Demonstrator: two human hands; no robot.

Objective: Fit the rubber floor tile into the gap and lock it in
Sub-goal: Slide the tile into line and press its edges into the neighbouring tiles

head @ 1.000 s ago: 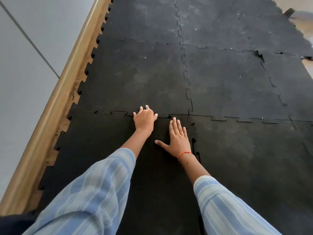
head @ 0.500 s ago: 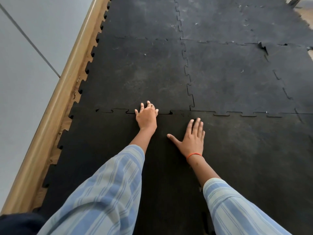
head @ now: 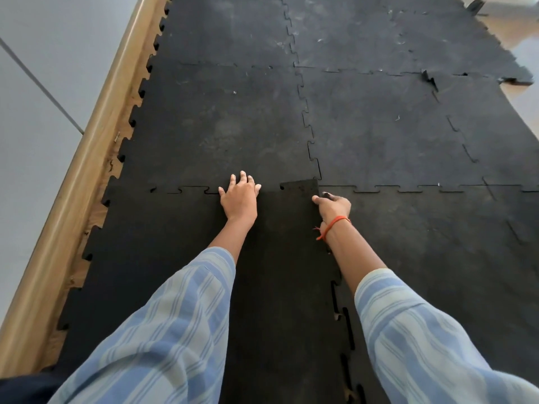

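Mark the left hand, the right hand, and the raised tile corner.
left hand (head: 239, 196): head view, back of the hand.
right hand (head: 332, 206): head view, knuckles above the orange wristband.
raised tile corner (head: 300, 186): head view, top face of the lifted corner.

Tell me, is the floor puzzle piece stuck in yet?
Partly. The rubber tile lies in its gap. The left hand presses its far edge flat. The right hand grips the raised corner, which overlaps the neighbour. That corner and the open right seam remain.
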